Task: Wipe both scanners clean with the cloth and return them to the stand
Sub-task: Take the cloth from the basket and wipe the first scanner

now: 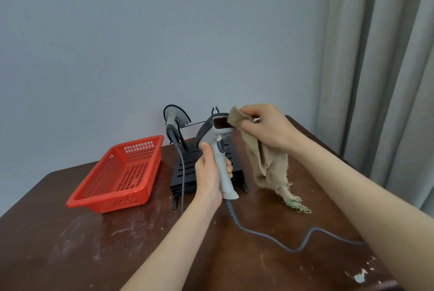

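Note:
My left hand (207, 173) grips the handle of a grey-and-white scanner (217, 137), held upright above the black stand (187, 166), its dark scan window facing me. My right hand (265, 130) pinches a frayed beige cloth (265, 164) and presses a corner of it against the right side of the scan window; the rest of the cloth hangs down to the table. The second scanner (175, 118) sits in the stand's left holder, head up, its cable running down the stand.
A red plastic basket (122, 173) stands left of the stand on the scuffed brown table (94, 243). The held scanner's grey cable (281, 241) snakes across the table toward the right. A grey wall is behind, and curtains (387, 79) hang at right.

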The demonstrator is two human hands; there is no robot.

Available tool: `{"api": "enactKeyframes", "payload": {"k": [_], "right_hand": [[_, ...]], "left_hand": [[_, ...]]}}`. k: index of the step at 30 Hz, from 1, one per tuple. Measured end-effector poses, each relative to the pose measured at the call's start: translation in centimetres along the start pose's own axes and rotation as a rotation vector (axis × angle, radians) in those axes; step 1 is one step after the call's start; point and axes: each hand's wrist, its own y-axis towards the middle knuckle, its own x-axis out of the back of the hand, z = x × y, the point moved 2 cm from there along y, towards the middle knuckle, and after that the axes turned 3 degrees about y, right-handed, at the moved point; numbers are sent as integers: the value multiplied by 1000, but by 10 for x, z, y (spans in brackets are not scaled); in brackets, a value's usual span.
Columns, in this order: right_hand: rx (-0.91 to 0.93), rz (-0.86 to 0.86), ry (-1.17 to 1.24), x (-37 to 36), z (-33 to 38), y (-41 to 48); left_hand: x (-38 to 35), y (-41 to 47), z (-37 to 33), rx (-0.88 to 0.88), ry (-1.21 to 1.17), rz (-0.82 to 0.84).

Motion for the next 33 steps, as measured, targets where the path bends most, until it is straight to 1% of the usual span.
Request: {"api": "enactKeyframes", "payload": {"k": [4, 6, 8, 10, 12, 13, 14, 16, 17, 20, 24, 26, 30, 33], "right_hand": [[37, 52, -120, -3, 2, 1], [19, 56, -179, -1, 4, 0], [-16, 66, -311, 0, 7, 0], [-41, 62, -509, 3, 7, 2], [-92, -5, -624, 9, 3, 3], [-120, -60, -604, 12, 0, 3], [-137, -115, -532, 15, -2, 2], [-106, -183, -338, 13, -3, -1], [-74, -185, -276, 9, -1, -3], [-10, -122, -214, -8, 4, -9], [-49, -104, -178, -18, 2, -11], [-52, -84, -91, -21, 6, -11], [-44, 14, 206, -24, 17, -10], [-54, 92, 250, -18, 18, -10]], "left_hand": [[-1, 0, 1, -5, 10, 26], [0, -1, 0, -9, 23, 35], [0, -1, 1, -11, 26, 36], [0, -2, 3, -6, 28, 29], [1, -1, 5, 21, 1, 28], [2, -1, 5, 43, -21, 29], [2, 0, 5, 60, -35, 34], [2, 1, 6, 72, -41, 42], [2, 1, 6, 73, -41, 44], [-2, -2, 9, 98, -44, 60], [-7, -6, 10, 127, -48, 62], [-6, -5, 9, 128, -41, 63], [-7, -4, 9, 111, -15, 73], [-6, -2, 8, 98, 8, 63]]}}
